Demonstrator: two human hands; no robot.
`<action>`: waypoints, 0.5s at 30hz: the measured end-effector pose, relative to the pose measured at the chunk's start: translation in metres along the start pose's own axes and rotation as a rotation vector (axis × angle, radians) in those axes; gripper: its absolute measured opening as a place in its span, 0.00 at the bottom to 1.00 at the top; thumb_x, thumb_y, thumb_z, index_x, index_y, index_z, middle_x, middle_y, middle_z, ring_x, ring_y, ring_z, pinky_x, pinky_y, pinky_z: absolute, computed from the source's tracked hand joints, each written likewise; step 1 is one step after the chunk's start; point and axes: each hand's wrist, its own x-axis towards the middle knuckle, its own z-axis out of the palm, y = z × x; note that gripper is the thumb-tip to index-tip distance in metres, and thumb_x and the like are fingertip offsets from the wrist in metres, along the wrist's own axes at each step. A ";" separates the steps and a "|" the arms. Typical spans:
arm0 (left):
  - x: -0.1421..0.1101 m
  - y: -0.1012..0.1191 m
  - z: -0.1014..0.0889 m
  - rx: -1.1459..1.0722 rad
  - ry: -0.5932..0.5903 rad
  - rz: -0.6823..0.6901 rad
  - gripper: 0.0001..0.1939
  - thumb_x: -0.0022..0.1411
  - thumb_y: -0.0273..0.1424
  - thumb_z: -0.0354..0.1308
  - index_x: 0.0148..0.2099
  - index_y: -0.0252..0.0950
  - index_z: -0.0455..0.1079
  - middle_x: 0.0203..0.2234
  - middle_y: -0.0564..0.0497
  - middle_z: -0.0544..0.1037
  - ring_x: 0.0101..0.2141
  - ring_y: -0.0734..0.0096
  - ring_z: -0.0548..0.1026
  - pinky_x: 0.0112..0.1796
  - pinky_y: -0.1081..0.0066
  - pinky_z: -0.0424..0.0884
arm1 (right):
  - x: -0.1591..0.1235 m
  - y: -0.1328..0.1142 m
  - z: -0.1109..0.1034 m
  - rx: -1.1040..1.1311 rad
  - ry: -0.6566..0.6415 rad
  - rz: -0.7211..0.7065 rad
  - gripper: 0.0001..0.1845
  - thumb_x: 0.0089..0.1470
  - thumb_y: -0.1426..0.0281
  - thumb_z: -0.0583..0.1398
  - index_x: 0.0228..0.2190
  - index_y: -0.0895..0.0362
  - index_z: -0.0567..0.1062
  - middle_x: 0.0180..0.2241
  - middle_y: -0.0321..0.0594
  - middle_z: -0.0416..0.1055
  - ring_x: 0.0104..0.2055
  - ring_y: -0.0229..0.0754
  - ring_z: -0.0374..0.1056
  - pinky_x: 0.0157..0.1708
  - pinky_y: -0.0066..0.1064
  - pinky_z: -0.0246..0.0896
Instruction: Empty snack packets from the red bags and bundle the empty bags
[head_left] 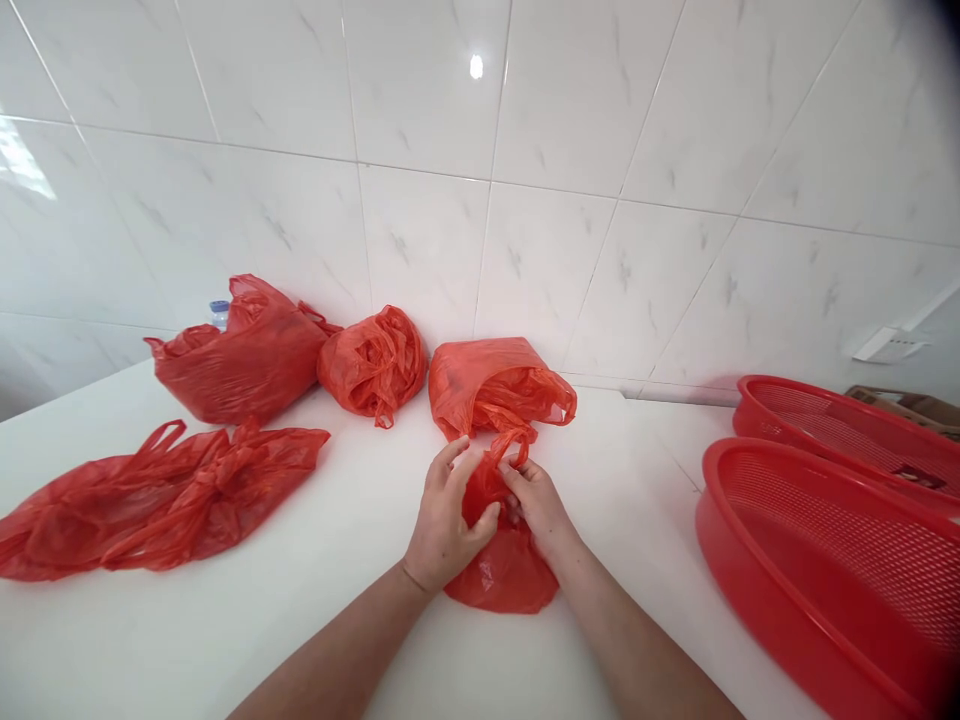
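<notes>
A small red plastic bag [504,572] lies on the white counter [315,640] right in front of me. My left hand [444,525] grips its upper left side, fingers curled round the plastic. My right hand [537,505] pinches the bag's knotted top from the right. Both hands touch each other over the bag's neck. Just behind them sits another red bag [491,385], bulging and partly open.
More red bags stand along the tiled wall: a crumpled round one [373,363] and a large full one [240,352]. A flat bag [161,497] lies at the left. Two red mesh baskets [832,560] [847,425] sit at the right.
</notes>
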 end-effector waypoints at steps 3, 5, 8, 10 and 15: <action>0.003 -0.001 -0.004 0.092 -0.085 0.067 0.17 0.58 0.27 0.55 0.50 0.41 0.66 0.51 0.44 0.66 0.51 0.60 0.65 0.50 0.56 0.65 | -0.001 -0.001 -0.005 0.044 -0.082 0.001 0.14 0.49 0.58 0.61 0.31 0.54 0.67 0.11 0.23 0.55 0.11 0.29 0.45 0.12 0.22 0.43; 0.004 -0.005 -0.004 0.075 -0.123 0.022 0.10 0.62 0.27 0.52 0.45 0.41 0.69 0.42 0.47 0.72 0.44 0.65 0.70 0.46 0.60 0.68 | -0.002 -0.003 -0.009 0.097 -0.164 0.006 0.11 0.49 0.62 0.61 0.34 0.53 0.68 0.12 0.24 0.56 0.13 0.28 0.44 0.14 0.21 0.44; 0.004 -0.011 -0.003 0.044 -0.129 -0.057 0.07 0.62 0.30 0.52 0.41 0.39 0.69 0.35 0.49 0.74 0.38 0.67 0.72 0.42 0.62 0.69 | -0.002 -0.006 -0.016 0.203 -0.252 0.032 0.11 0.49 0.65 0.59 0.36 0.53 0.70 0.16 0.27 0.60 0.15 0.28 0.46 0.17 0.22 0.45; 0.004 -0.013 -0.002 0.050 -0.126 -0.083 0.06 0.62 0.31 0.52 0.41 0.39 0.69 0.35 0.50 0.75 0.37 0.67 0.72 0.42 0.62 0.68 | -0.001 -0.006 -0.020 0.245 -0.266 0.038 0.12 0.52 0.60 0.57 0.34 0.55 0.72 0.19 0.29 0.61 0.17 0.29 0.47 0.18 0.23 0.45; 0.002 -0.013 -0.002 0.058 -0.124 -0.092 0.06 0.61 0.29 0.52 0.40 0.40 0.70 0.34 0.50 0.75 0.36 0.66 0.72 0.41 0.63 0.68 | -0.002 -0.007 -0.022 0.079 -0.213 -0.007 0.18 0.49 0.57 0.60 0.20 0.57 0.69 0.15 0.28 0.56 0.17 0.30 0.48 0.20 0.25 0.46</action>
